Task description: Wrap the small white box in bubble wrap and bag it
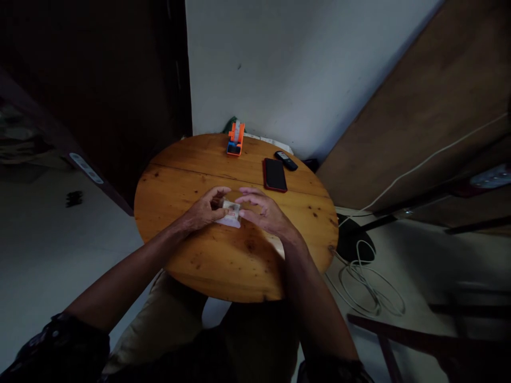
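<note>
Between my hands is a small, whitish see-through packet (231, 208) with a small reddish mark, just above or on the round wooden table. My left hand (206, 208) is at its left side, thumb over the packet's edge and fingers curled behind it. On the other side is my right hand (265, 211), fingers apart and curved toward the packet. Its thumb tip is at the packet's right edge; whether it presses there I cannot tell.
On the wooden table (191, 181) lie a dark phone in a red case (275, 174) and a black handset (286, 160). An orange tape dispenser (236, 139) stands near the wall (279, 69). A pale cable (369, 287) lies coiled on the floor at right.
</note>
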### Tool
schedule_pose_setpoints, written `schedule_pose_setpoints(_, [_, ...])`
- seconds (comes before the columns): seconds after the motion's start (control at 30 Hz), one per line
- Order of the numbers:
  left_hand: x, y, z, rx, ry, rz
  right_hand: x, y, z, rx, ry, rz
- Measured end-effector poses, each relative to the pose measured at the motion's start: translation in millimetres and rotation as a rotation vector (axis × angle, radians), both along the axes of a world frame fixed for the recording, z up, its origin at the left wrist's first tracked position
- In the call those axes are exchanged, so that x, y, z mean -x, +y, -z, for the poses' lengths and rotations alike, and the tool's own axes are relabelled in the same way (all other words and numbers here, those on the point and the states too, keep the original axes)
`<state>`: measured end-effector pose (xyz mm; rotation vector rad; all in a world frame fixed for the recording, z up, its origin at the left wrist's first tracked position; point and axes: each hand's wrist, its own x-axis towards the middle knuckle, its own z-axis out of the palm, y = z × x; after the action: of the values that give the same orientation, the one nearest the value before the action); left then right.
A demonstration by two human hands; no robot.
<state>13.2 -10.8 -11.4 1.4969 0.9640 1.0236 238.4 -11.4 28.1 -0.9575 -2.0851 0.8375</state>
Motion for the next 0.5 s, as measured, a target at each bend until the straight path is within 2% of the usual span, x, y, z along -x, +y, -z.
schedule_pose_setpoints(0.27, [-0.1,2.0,3.6,0.013,-0.003,0.017,5.6,0.6,3.6,-0.025,-0.032,-0.084])
schedule_pose_setpoints(0.5, [0.8,2.3,6.6,0.022,0.008,0.003,2.0,1.9,0.6,-0.058,0.064,0.009])
